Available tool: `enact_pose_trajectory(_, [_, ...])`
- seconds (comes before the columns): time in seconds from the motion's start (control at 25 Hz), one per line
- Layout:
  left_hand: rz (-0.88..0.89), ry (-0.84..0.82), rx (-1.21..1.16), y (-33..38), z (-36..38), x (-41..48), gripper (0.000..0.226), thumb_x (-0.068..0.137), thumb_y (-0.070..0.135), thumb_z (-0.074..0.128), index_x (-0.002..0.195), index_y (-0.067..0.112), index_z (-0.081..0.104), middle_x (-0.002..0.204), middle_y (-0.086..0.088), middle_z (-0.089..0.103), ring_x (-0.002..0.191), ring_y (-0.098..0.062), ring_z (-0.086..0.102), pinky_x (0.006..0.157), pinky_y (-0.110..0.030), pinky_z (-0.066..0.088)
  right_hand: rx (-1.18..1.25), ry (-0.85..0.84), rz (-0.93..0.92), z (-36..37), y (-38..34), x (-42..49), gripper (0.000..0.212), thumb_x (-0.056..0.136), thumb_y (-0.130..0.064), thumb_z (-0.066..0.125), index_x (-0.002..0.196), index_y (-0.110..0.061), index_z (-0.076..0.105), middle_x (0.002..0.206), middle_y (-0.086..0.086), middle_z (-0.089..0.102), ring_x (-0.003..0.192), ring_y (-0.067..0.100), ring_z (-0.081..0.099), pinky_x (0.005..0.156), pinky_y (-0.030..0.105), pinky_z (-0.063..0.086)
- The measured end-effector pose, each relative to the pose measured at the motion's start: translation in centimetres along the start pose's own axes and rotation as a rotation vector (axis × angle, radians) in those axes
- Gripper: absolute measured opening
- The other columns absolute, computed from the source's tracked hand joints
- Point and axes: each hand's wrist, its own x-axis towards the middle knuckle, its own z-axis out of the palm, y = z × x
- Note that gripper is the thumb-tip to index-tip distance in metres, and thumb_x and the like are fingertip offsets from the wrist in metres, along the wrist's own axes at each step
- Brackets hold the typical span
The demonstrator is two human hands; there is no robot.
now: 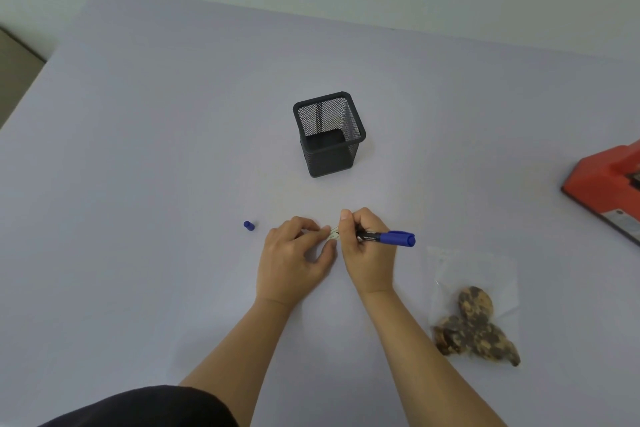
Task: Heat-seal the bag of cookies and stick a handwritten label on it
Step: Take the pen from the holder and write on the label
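Gripping a black-barrelled marker pen with a blue end (386, 238) in my right hand (367, 250), I have my fingers curled tight round the barrel, the thumb standing up, and the blue end sticking out to the right. The writing tip is hidden behind my fingers. My left hand (294, 253) lies just beside it, finger and thumb pinching a small pale paper label (333, 235) that sits between the two hands, low over the pale lilac table (138, 149); whether the label touches the surface I cannot tell.

The clear plastic bag (485, 274) lies flat on the table to the right of my right forearm, apart from both hands, with the dark-and-tan marbled cookies (476, 326) bunched at its near end. An orange-red heat sealer (609, 184) shows partly at the right edge.

A small blue cap (248, 225) rests on the table near my left hand, on its left. A square black wire-mesh pen holder (329, 133) stands upright beyond my hands. A dark sleeve (138, 409) fills the bottom left corner.
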Motion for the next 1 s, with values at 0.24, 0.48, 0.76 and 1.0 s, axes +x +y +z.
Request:
enact_pose_trajectory(0.24, [0.003, 0.002, 0.009, -0.20, 0.11, 0.04, 0.018, 0.075, 0.028, 0.070, 0.086, 0.017, 0.076, 0.083, 0.000, 0.065, 0.070, -0.015, 0.061, 0.063, -0.031, 0.045, -0.014, -0.015, -0.001, 0.15, 0.11, 0.05, 0.030, 0.089, -0.025, 0.049, 0.062, -0.016, 0.041, 0.050, 0.008, 0.043, 0.052, 0.021, 0.041, 0.046, 0.019, 0.037])
enact_pose_trajectory(0.48, [-0.003, 0.004, 0.008, -0.16, 0.14, 0.04, 0.017, 0.075, 0.029, 0.070, 0.086, 0.017, 0.076, 0.083, 0.001, 0.065, 0.069, -0.014, 0.060, 0.064, -0.029, 0.044, -0.016, -0.022, -0.003, 0.12, 0.22, 0.12, 0.031, 0.089, -0.024, 0.049, 0.061, -0.012, 0.043, 0.051, 0.013, 0.045, 0.054, 0.024, 0.042, 0.046, 0.017, 0.037])
enact_pose_trajectory(0.76, [-0.007, 0.006, 0.006, -0.15, 0.18, 0.07, 0.016, 0.074, 0.027, 0.071, 0.085, 0.017, 0.076, 0.083, 0.000, 0.064, 0.068, -0.015, 0.061, 0.062, -0.031, 0.044, -0.019, -0.033, -0.019, 0.11, 0.11, 0.04, 0.029, 0.088, -0.024, 0.049, 0.062, -0.018, 0.039, 0.051, -0.006, 0.039, 0.050, 0.007, 0.041, 0.048, 0.009, 0.035])
enact_pose_trajectory(1.0, [-0.010, 0.003, 0.010, -0.09, 0.07, 0.09, 0.017, 0.074, 0.029, 0.070, 0.085, 0.017, 0.076, 0.083, 0.000, 0.065, 0.069, -0.015, 0.061, 0.063, -0.033, 0.046, -0.025, -0.025, -0.032, 0.16, 0.22, 0.03, 0.029, 0.088, -0.026, 0.049, 0.062, -0.018, 0.039, 0.051, -0.005, 0.039, 0.051, 0.009, 0.041, 0.047, 0.009, 0.035])
